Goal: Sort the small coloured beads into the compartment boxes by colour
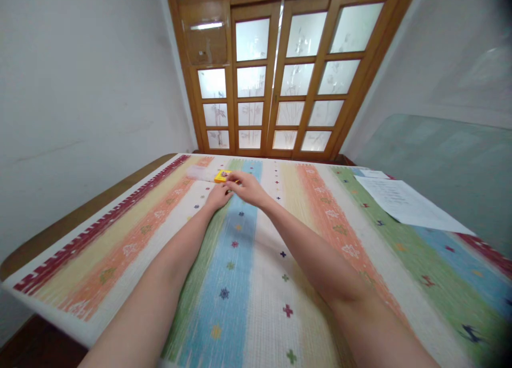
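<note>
Toward the far side of the table lies a small flat yellow box (221, 176) with a dark printed picture on it. My right hand (247, 188) reaches over its right end, fingers bent and closed; a bit of yellow shows between them. Just below, my left hand (218, 196) rests low by the cloth with its fingers drawn together, its fingertips close under my right hand. Whether the left fingers hold anything is hidden. To the left of the box is a clear, whitish plastic piece (200, 173), too faint to make out fully.
A striped tablecloth (276, 261) covers the table. Printed white sheets (404, 197) lie at the right, beside a pale green chair back or panel (436, 160). Wooden doors with glass panes (276, 74) stand beyond the far edge; a white wall (88, 80) is on the left.
</note>
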`<state>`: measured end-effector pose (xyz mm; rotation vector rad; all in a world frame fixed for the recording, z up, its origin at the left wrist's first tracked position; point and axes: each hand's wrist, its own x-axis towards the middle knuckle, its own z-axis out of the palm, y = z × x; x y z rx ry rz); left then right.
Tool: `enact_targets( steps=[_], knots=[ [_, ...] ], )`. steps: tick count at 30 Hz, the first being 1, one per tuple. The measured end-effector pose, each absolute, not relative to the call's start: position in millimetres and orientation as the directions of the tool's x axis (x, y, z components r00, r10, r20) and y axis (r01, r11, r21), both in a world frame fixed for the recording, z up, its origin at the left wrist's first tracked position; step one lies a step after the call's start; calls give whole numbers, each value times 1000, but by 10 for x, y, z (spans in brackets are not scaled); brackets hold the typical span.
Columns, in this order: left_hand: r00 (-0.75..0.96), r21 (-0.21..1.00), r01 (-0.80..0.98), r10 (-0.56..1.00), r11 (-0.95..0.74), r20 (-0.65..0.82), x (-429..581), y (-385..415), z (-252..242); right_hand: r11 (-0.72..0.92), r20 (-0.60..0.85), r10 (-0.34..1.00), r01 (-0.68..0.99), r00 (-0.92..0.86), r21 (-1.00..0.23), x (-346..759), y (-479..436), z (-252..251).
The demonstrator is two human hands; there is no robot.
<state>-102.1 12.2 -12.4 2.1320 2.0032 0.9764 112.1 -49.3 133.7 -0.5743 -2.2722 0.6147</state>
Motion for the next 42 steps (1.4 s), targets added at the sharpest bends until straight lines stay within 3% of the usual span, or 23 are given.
enact_targets(
  steps=[3, 7, 20, 28, 35, 38, 42],
  knots=[
    [94, 385, 888, 919, -250, 382, -1052, 118, -153, 579, 461, 806, 655, -371, -485, 1288, 172, 743],
    [129, 355, 894, 917, -272, 379, -1081, 109, -166, 450, 310, 885, 808, -347, -380, 1511, 536, 177],
    [188, 354, 877, 910, -325, 370, -1098, 108, -188, 522, 210, 852, 814, -480, -256, 1423, 655, -68],
    [164, 323, 899, 910, -297, 381, -1083, 132, -188, 614, 234, 789, 719, -568, -327, 1389, 699, -114],
    [147, 233, 932, 878, -277, 456, -1065, 93, -163, 715, 263, 692, 590, -672, -375, 2083, 520, -172],
    [246, 162, 918, 839, -362, 485, -870, 39, -151, 738, 297, 672, 580, -679, -344, 2503, 385, -202],
    [439, 131, 838, 798, -529, 413, -401, -24, -143, 720, 305, 694, 633, -652, -286, 2884, 172, -212]
  ],
)
